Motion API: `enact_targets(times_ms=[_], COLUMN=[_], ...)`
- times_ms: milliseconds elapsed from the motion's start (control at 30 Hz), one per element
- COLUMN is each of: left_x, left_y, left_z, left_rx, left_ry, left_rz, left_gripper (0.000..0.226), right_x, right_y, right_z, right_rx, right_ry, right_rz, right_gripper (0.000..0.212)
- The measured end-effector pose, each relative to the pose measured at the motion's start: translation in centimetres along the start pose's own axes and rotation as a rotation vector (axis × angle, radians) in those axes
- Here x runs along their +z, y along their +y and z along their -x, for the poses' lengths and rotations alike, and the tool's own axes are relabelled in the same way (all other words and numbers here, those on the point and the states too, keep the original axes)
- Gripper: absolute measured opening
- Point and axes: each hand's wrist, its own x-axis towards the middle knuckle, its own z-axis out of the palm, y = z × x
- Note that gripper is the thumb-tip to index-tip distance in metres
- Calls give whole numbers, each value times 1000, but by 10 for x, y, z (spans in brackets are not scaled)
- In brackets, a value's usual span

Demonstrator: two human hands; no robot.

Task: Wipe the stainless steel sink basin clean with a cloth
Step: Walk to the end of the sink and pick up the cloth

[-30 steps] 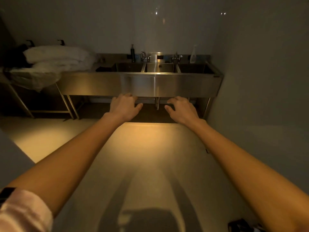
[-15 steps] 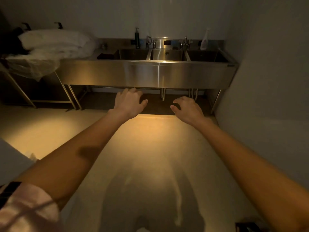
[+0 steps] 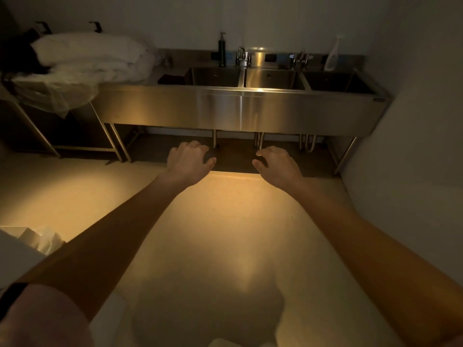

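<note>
My left hand [image 3: 188, 159] and my right hand [image 3: 277, 163] are stretched out in front of me, palms down, fingers loosely curled and holding nothing; both hang in the air over the floor [image 3: 225, 221], well short of the sink; the two hands are apart, side by side. The stainless steel sink [image 3: 240, 111] stands against the far wall, a long unit with three basins in a row; the left basin [image 3: 215, 77], the middle basin [image 3: 271, 80] and the right basin [image 3: 330, 82] lie side by side, the middle one catching the light. A dark pump bottle [image 3: 222, 50] stands on the back ledge behind the left basin; a faucet [image 3: 241, 57] sits between the left and middle basins, a second faucet [image 3: 299, 58] between the middle and right; a clear spray bottle [image 3: 333, 55] stands behind the right basin. A small dark thing [image 3: 172, 79] lies on the drainboard just left of the left basin; I cannot tell whether it is a cloth. White bedding [image 3: 87, 56] is piled on a frame at the left.
</note>
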Motion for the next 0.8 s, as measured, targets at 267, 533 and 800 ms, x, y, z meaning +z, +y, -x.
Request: enact_targets(times_ms=[267,533,800], left_x=[20,40,59], left_y=[-34,-43,-34], left_z=[-38,-100,-193], left_rx=[5,-27,-69], left_ry=[11,-3,-65], left_rz=[23,-7,-27], left_gripper=[50,50,51], right_x=[31,57,63], right_y=[-8,10,50], right_z=[-50,-121,-221], right_rx=[-31,-66,-88], right_ry=[-10,-44,-65], right_rz=[10,-12,-48], right_gripper=[40,40,39])
